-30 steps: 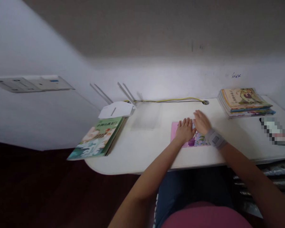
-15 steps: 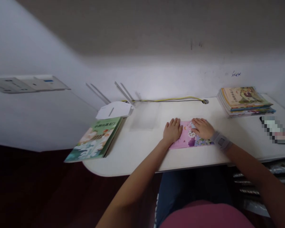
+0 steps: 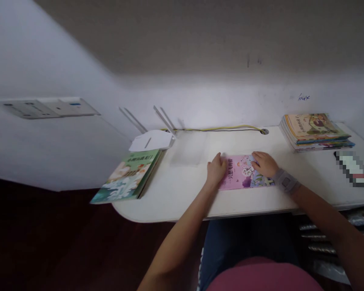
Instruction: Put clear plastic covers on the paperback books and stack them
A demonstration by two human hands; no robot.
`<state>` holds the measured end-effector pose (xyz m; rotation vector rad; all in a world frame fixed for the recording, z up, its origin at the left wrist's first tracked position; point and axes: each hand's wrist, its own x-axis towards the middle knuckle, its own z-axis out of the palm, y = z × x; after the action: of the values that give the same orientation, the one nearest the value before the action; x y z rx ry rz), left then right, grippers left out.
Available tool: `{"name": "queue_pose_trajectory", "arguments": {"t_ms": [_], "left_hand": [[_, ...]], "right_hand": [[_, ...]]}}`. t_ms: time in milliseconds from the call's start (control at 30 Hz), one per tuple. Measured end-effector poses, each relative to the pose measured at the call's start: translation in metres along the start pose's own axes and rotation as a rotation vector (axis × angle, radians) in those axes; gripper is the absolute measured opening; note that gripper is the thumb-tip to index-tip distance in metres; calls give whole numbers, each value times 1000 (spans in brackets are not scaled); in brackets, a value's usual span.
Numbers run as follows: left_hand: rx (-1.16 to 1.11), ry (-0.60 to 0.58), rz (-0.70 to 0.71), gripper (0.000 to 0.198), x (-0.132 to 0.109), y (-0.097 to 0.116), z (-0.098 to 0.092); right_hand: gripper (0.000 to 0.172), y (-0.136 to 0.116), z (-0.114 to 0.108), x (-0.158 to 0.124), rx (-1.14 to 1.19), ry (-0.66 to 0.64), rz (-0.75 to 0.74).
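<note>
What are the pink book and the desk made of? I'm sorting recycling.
The thin pink picture book under the left hand and right hand looks like glossy printed paper: flat, colourful cover. The white rounded desk seems smooth laminate, possibly painted wood.

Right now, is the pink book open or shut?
Shut: the pink book lies flat, front cover up, between both hands.
</note>
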<state>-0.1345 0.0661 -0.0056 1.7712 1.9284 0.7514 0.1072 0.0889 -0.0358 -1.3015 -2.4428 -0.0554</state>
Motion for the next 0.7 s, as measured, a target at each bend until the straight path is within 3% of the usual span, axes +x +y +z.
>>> {"name": "queue_pose_trajectory", "arguments": {"t_ms": [267,367,500,567,700], "left_hand": [[-525,50,-86,56,14,-6,-9],[-734,-120,-88,73,19,-5,-12],[-826,-342,18,97,24,-3,-18],[-841,-374,55,88,26,-3,-23],[-815,-344,5,47,28,-2,-30]], "right_hand": [[42,-2,-3,0,-2,25,25],[44,-4,-6,0,-8,35,52],[42,-4,-9,0,24,53,66],[41,-2,-13,2,57,51,57],[41,6,-34,8,114,19,-13]]}}
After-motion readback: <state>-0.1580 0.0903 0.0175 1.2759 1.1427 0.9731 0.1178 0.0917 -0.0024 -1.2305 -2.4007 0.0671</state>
